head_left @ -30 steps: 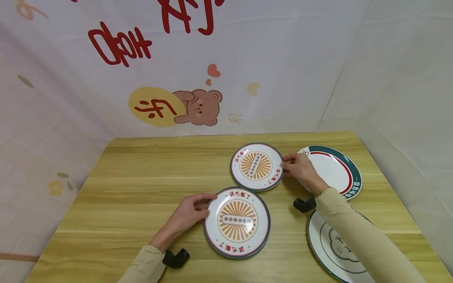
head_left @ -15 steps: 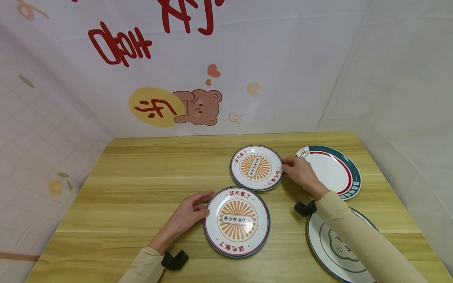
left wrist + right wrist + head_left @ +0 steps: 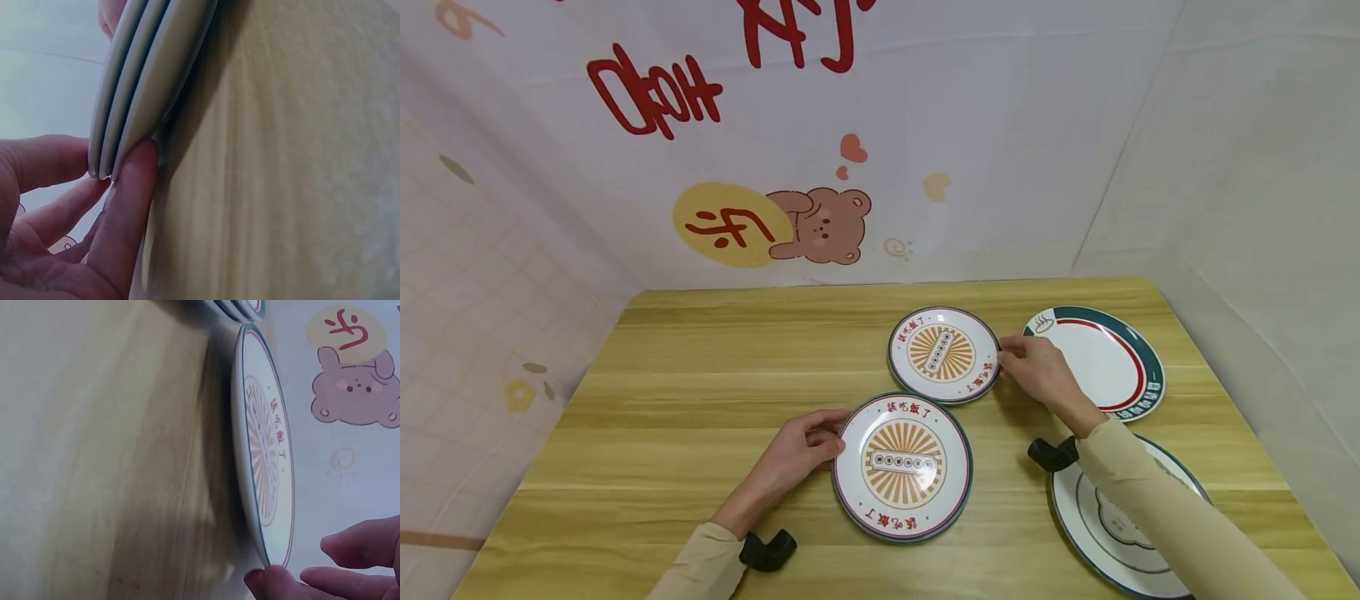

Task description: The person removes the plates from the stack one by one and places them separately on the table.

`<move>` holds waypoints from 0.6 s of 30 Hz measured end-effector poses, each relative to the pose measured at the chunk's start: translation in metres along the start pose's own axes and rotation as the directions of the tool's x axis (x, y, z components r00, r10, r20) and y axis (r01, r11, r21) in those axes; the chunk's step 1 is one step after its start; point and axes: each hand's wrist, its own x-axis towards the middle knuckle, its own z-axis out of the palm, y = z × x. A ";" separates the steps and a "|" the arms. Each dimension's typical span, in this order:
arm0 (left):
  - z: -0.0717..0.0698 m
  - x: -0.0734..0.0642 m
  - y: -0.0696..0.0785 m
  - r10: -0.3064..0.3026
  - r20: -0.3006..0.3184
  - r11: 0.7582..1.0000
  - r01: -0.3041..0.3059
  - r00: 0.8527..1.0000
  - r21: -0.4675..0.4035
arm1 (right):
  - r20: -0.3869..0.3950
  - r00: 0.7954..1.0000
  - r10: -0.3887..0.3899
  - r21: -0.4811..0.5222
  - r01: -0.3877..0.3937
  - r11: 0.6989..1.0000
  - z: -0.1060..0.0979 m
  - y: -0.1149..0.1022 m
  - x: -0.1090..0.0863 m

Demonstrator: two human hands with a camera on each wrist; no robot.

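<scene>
Pinching the left rim of a three-plate stack (image 3: 902,468), center-bottom of the head view: left hand (image 3: 790,458), thumb and fingers closed on the edges. Right hand (image 3: 1041,373) touches the right rim of the smaller sunburst plate (image 3: 943,356), just above center; fingers extended, one tip clear of the rim, no firm grip. Green-and-red-rimmed plate (image 3: 1097,362) center right; larger line-drawing plate (image 3: 1090,508) lower right, partly behind the sleeve (image 3: 1172,500). All on the wood-grain table (image 3: 700,358).
</scene>
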 end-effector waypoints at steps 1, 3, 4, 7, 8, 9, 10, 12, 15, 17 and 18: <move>0.000 0.000 0.000 0.000 0.001 1.000 0.000 1.000 -0.005 | -0.009 1.000 -0.012 -0.007 0.012 1.000 -0.001 0.000 -0.002; 0.000 -0.001 -0.001 -0.003 0.003 1.000 0.003 1.000 -0.014 | -0.026 0.999 -0.041 -0.012 0.040 0.999 -0.002 -0.001 -0.007; 0.000 -0.001 -0.002 -0.002 0.002 1.000 0.002 1.000 -0.014 | -0.036 0.998 -0.053 -0.009 0.052 0.999 -0.002 -0.002 -0.009; 0.000 -0.001 -0.002 0.002 -0.005 1.000 -0.002 1.000 0.000 | -0.060 0.996 -0.068 0.024 0.070 0.997 -0.003 -0.006 -0.016; 0.000 -0.001 -0.002 0.005 -0.011 1.000 -0.005 1.000 0.014 | -0.069 0.995 -0.070 0.037 0.073 0.997 -0.003 -0.007 -0.018; 0.000 -0.001 -0.002 0.008 -0.015 1.000 -0.008 1.000 0.029 | -0.077 0.995 -0.071 0.051 0.075 0.996 -0.002 -0.009 -0.021; 0.000 -0.001 -0.002 0.016 -0.018 0.999 -0.015 1.000 0.044 | -0.080 0.994 -0.070 0.066 0.075 0.995 -0.002 -0.010 -0.023; 0.000 -0.002 -0.001 0.022 -0.027 0.997 -0.019 0.999 0.076 | -0.085 0.994 -0.070 0.094 0.078 0.993 0.000 -0.013 -0.028; 0.000 -0.003 -0.001 0.028 -0.039 0.995 -0.024 0.999 0.099 | -0.086 0.993 -0.080 0.135 0.091 0.987 0.004 -0.017 -0.036; 0.001 -0.004 -0.002 0.030 -0.048 0.995 -0.025 0.998 0.098 | -0.083 0.992 -0.090 0.159 0.102 0.982 0.007 -0.019 -0.042; 0.001 -0.004 -0.002 0.036 -0.050 0.995 -0.031 0.998 0.094 | -0.080 0.992 -0.095 0.170 0.108 0.980 0.009 -0.020 -0.044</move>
